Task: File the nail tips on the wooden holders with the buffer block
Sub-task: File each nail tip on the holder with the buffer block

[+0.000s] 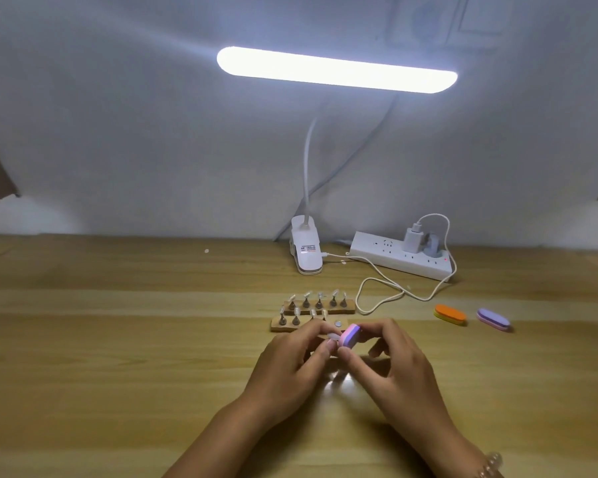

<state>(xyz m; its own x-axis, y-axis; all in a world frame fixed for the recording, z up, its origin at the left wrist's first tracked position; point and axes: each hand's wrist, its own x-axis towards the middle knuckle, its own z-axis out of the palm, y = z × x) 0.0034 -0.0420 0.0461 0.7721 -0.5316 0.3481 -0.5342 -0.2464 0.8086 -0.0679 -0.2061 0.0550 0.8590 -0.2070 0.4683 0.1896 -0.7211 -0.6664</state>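
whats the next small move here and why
Probably draw the pink and purple buffer block, pinched in the right hand, along the edge of the pale nail tip that the left hand holds, since the two look to be touching.

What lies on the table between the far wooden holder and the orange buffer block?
A loop of white cable lies there, between the far wooden holder and the orange buffer block; the head view shows it.

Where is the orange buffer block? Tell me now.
Head view: the orange buffer block lies on the table, right of the wooden holders, just left of the purple buffer block.
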